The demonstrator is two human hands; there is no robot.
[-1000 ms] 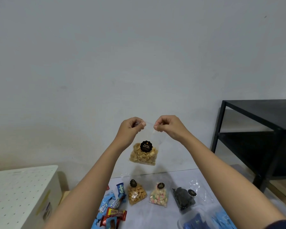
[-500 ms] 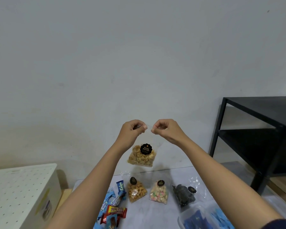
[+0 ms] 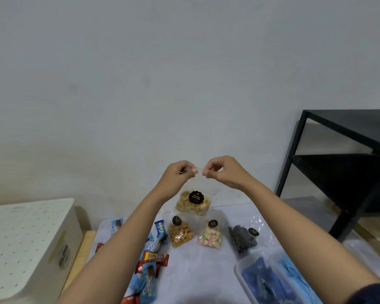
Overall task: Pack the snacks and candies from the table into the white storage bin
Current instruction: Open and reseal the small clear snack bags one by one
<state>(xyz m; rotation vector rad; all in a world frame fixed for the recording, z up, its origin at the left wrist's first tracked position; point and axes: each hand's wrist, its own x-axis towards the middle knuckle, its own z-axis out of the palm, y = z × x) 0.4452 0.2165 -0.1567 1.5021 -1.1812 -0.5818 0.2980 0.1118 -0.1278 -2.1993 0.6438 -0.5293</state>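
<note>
Pinching the top edge of the clear snack bag [image 3: 193, 204] between curled fingertips of the left hand [image 3: 179, 175] and right hand [image 3: 223, 172], dangling it mid-frame above the table [image 3: 206, 273], ideally gripping evenly and swinging gently toward the white bin [image 3: 26, 244] at lower left, lid seemingly on.

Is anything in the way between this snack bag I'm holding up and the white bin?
Nothing visible lies along the way left from the snack bag, but the white bin appears closed by its perforated lid.
</note>
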